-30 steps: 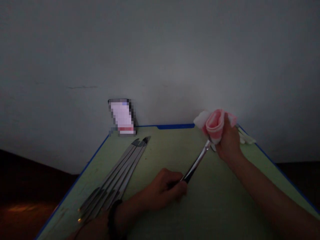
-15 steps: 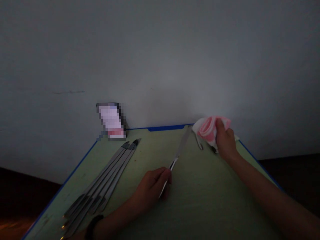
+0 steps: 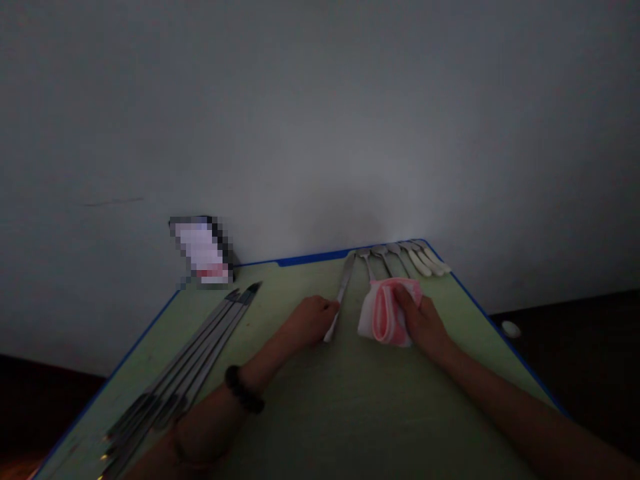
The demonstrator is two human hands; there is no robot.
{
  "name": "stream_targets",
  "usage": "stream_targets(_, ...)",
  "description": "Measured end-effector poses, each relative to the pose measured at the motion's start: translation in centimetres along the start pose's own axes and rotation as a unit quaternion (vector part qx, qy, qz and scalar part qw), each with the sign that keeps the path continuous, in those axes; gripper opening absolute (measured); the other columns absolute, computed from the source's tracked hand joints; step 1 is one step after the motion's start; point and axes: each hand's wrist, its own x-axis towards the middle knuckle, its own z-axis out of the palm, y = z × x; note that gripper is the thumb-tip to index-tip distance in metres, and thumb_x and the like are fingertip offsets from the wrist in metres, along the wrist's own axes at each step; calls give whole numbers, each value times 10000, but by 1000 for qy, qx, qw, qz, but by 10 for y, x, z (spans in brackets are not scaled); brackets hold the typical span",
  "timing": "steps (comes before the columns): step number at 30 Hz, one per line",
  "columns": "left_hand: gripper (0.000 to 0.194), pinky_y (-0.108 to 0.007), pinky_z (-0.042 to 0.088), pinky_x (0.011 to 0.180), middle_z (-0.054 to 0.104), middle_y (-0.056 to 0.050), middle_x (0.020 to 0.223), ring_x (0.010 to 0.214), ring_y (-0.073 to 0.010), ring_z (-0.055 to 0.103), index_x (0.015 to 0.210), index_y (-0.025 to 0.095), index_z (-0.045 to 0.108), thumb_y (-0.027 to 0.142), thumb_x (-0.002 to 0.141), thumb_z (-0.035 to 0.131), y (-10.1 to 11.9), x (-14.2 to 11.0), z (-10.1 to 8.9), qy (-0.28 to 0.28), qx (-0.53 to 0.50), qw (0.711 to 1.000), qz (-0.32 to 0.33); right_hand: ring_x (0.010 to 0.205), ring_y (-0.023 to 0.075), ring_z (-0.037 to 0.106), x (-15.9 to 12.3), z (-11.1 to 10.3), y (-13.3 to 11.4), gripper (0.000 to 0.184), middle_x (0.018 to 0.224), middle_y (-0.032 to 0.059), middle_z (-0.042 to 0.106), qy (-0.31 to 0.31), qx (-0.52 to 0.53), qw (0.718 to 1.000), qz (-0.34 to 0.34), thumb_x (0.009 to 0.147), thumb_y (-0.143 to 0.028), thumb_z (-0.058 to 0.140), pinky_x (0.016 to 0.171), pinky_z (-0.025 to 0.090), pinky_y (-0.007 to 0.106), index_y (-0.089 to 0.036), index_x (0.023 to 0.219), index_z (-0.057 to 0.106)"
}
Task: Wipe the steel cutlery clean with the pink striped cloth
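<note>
In the middle of the table, my left hand (image 3: 315, 315) is closed around the handle part of a table knife (image 3: 346, 277). The blade slants away toward the back edge, beside a row of spoons. My right hand (image 3: 423, 317) grips a folded pink and white cloth (image 3: 385, 313), apart from the knife. Behind the cloth, several spoons (image 3: 381, 251) lie side by side, and the cloth covers part of some of them. To the left rests a bundle of several long metal knives (image 3: 195, 350), partly behind my left forearm.
A phone (image 3: 203, 250) with a blurred screen leans on the wall (image 3: 320, 120) at the back left. The pale green table (image 3: 320, 427) has a blue rim. A small white object (image 3: 511, 329) lies beyond the right edge.
My right hand has brought the cloth left and nearer, uncovering the spoons at the back. My left hand and the knife have moved slightly farther away. The view has shifted a little.
</note>
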Motion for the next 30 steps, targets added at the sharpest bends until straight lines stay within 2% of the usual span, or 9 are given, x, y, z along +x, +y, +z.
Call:
stream_targets(4, 474, -280, 403, 563, 617, -80, 569, 559, -190, 597, 573, 146, 637, 421, 852, 369, 7, 8, 5, 6, 89, 996, 2, 475, 106, 364, 3, -5, -1, 485, 491, -30, 405, 9, 13, 1000, 0, 777, -619, 408, 456, 274, 232, -185, 562, 437)
stream_targets(8, 549, -356, 444, 654, 651, -139, 668, 693, -262, 637, 643, 134, 660, 502, 876, 325, 12, 14, 7, 39, 158, 987, 12, 478, 107, 363, 6, -11, -1, 499, 490, -27, 405, 27, 9, 999, -16, 779, -628, 390, 456, 278, 232, -179, 573, 458)
stream_targets(11, 512, -410, 420, 820, 659, -160, 933, 937, -289, 602, 916, 136, 655, 473, 914, 269, 9, 16, 8, 81, 182, 979, 48, 481, 108, 362, 9, -14, 0, 509, 490, -24, 405, 47, -2, 999, -24, 778, -629, 388, 455, 278, 233, -173, 570, 475)
stream_targets(14, 453, -416, 315, 986, 466, -146, 1323, 1216, -263, 418, 1278, 153, 441, 396, 936, 269, 0, 20, 10, 111, 187, 971, 98, 479, 108, 359, 11, -16, 1, 515, 490, -24, 405, 54, -9, 998, -33, 780, -630, 383, 447, 267, 232, -170, 576, 487)
stream_targets(16, 466, -411, 249, 1042, 331, -100, 1441, 1309, -240, 296, 1361, 189, 334, 377, 939, 278, -7, 24, 10, 107, 188, 968, 130, 482, 109, 363, 13, -17, 1, 514, 488, -25, 404, 58, -11, 998, -35, 782, -631, 382, 447, 269, 232, -172, 572, 482)
stream_targets(19, 475, -392, 185, 1082, 282, -38, 1478, 1357, -214, 206, 1381, 232, 313, 408, 943, 263, -13, 29, 13, 84, 189, 963, 171, 479, 110, 373, 15, -20, 1, 509, 485, -30, 409, 77, -15, 997, -28, 779, -634, 387, 461, 289, 233, -179, 569, 475)
stream_targets(21, 505, -394, 155, 1094, 278, -32, 1481, 1366, -212, 186, 1390, 232, 299, 455, 940, 247, -14, 30, 16, 80, 189, 962, 181, 481, 114, 385, 17, -21, 2, 506, 492, -29, 427, 91, -17, 996, -19, 771, -639, 395, 471, 304, 237, -178, 588, 498)
stream_targets(27, 597, -458, 138, 1090, 262, -98, 1481, 1369, -260, 163, 1390, 162, 289, 527, 927, 197, -3, 32, 30, 113, 180, 965, 154, 491, 123, 407, 16, -20, 4, 510, 501, -24, 444, 90, -2, 996, 10, 770, -644, 394, 476, 322, 244, -175, 597, 501)
stream_targets(30, 545, -468, 142, 1086, 276, -68, 1479, 1364, -253, 184, 1382, 201, 308, 490, 942, 168, 2, 34, 34, 118, 175, 966, 151, 501, 129, 420, 15, -19, 4, 499, 515, -19, 461, 92, 5, 996, 16, 769, -636, 406, 489, 334, 250, -172, 617, 509)
